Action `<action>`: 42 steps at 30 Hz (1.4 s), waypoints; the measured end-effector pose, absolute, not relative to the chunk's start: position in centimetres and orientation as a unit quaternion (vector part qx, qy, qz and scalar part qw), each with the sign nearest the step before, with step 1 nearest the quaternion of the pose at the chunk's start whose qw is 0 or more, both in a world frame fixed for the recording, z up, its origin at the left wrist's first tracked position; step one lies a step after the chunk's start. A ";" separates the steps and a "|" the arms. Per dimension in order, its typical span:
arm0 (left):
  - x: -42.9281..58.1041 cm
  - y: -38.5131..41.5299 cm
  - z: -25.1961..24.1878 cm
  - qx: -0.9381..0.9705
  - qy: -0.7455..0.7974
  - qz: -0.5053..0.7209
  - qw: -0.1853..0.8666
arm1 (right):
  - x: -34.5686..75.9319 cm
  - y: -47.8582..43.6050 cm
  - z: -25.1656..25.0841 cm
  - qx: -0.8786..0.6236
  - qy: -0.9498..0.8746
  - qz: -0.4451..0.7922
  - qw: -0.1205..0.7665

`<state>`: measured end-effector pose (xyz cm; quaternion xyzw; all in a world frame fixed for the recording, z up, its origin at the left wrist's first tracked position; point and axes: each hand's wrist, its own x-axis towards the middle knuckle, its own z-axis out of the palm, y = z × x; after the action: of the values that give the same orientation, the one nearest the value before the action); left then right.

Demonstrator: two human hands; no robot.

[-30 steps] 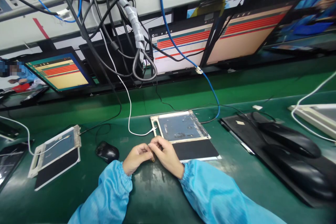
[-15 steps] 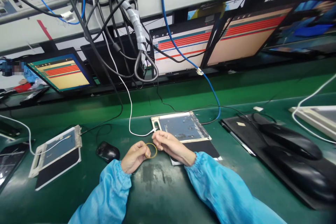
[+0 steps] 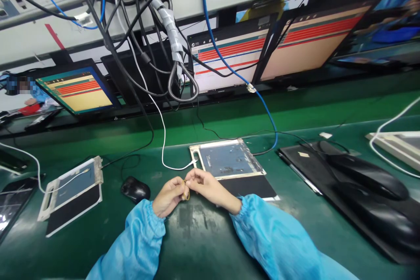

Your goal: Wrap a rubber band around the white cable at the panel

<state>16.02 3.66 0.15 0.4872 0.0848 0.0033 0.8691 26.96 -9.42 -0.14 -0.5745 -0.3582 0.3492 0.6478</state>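
My left hand point(image 3: 169, 195) and my right hand point(image 3: 210, 186) meet over the green mat, fingertips pinched together on a small yellow rubber band point(image 3: 186, 193). The band is squeezed narrow between them. Both arms wear light blue sleeves. Just behind my hands lies a metal-framed panel point(image 3: 226, 159) on a black sheet, with a white cable point(image 3: 163, 140) plugged into its left edge.
A black mouse point(image 3: 135, 189) sits left of my hands. A second framed panel point(image 3: 70, 188) lies further left. Black flat devices point(image 3: 357, 183) fill the right side. Lit monitors point(image 3: 229, 59) and hanging cables point(image 3: 157, 30) stand behind. Another person's blurred figure is far left.
Half a second ago the band was held open as a round loop between my hands; now my fingers have closed together and the band is pinched narrow.
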 end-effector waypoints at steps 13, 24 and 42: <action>16.2 3.4 0.6 0.473 0.076 -0.003 0.878 | 27.2 -10.7 1.2 -0.683 -0.495 -0.072 0.532; 16.1 3.9 0.2 0.433 0.085 0.009 0.897 | 29.7 -11.2 1.0 -0.742 -0.451 -0.209 0.450; 16.3 3.7 0.5 0.437 0.150 0.098 0.881 | 26.6 -10.5 -0.3 -0.688 -0.512 -0.017 0.515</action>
<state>16.32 3.67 0.54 0.4373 0.1501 0.0982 0.8812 26.57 -10.47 -0.26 -0.6875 -0.5120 -0.0172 0.5147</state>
